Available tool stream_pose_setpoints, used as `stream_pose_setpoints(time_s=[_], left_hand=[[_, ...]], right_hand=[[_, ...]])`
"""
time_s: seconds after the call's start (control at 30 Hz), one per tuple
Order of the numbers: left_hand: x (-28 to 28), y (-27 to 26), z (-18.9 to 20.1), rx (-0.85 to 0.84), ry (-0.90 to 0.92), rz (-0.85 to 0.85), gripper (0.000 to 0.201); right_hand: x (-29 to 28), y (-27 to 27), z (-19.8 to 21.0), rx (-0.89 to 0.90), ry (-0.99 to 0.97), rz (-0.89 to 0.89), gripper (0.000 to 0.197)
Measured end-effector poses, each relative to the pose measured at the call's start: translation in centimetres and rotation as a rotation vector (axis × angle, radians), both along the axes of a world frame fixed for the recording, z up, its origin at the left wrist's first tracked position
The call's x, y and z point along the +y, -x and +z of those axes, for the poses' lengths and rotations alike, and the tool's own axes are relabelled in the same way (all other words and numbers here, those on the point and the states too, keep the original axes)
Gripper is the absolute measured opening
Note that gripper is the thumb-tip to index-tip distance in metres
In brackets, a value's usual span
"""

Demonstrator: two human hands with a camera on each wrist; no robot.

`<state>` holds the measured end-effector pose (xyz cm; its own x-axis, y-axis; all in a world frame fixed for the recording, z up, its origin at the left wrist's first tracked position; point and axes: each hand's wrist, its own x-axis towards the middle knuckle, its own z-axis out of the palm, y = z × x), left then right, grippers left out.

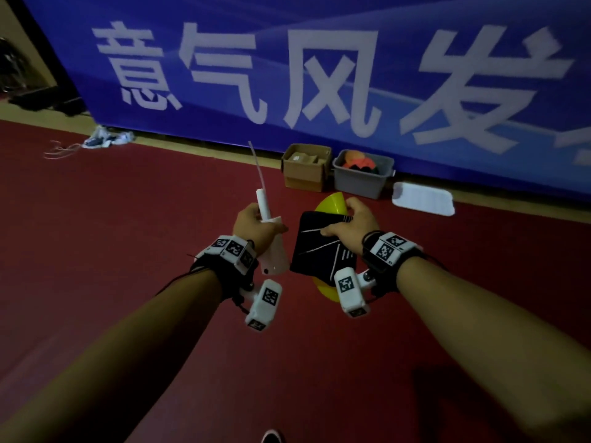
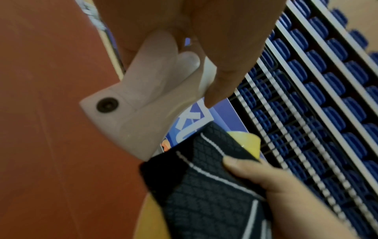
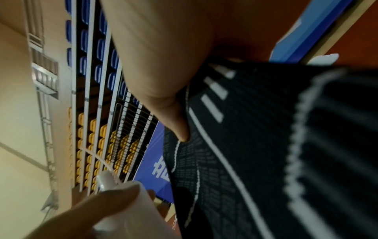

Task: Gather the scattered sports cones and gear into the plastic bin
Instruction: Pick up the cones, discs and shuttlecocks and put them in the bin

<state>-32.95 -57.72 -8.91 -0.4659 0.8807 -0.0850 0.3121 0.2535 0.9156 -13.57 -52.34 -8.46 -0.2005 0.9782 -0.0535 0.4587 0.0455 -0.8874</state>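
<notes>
I can't identify the pale plastic handle (image 1: 267, 219) my left hand (image 1: 256, 223) clasps; my right hand (image 1: 353, 223) pinches a black knitted sleeve (image 1: 323, 247) over a half-hidden yellow plastic disc cone (image 1: 331, 203).

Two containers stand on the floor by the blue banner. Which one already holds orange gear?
The grey plastic bin, the right one of the pair, beside the white lid. Orange items show above its rim; the cardboard box to its left shows only brown contents.

Yellow cone (image 1: 331, 204) mostly hidden behind black sleeve (image 1: 323, 247)
</notes>
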Motion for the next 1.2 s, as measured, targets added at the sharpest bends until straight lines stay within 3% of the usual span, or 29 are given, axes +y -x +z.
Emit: stream_pose_setpoints(time_s=[0.13,0.27,0.43,0.57,0.63,0.7,0.83,1.07,1.2], left_hand=[[7.0,4.9,1.7,0.001,0.009,-0.013,0.032],[14.6,6.2,2.5,-0.032,-0.03,-0.068,0.023],[23.0,5.9,1.2,-0.059,0.008,-0.173,0.021],[31.0,5.3,-0.3,-0.084,0.059,-0.186,0.021],[35.2,4.9,-0.7,-0.09,0.065,-0.198,0.022],[40.1,4.4,-1.0,-0.075,0.061,-0.21,0.022],[50.5,3.1,0.1,-0.019,0.057,-0.242,0.011],[65.8,1.1,1.9,0.098,-0.012,-0.307,0.023],[75.3,0.3,0.0,0.097,0.019,-0.304,0.021]], right_hand=[[4.9,4.6,1.8,0.051,-0.003,-0.062,0.044],[10.7,6.5,2.2,0.067,-0.001,-0.156,0.046],[18.7,5.6,1.1,0.043,0.018,-0.237,0.047],[26.4,4.2,-1.3,0.137,0.089,-0.329,0.053],[30.6,3.4,-2.3,0.152,0.102,-0.354,0.046],[35.3,2.8,-3.1,0.173,0.106,-0.356,0.051],[45.7,1.0,-2.4,0.207,0.093,-0.335,0.049],[62.2,-1.8,0.5,0.033,0.038,-0.295,0.046],[70.8,-2.9,-1.2,-0.1,0.029,-0.294,0.044]])
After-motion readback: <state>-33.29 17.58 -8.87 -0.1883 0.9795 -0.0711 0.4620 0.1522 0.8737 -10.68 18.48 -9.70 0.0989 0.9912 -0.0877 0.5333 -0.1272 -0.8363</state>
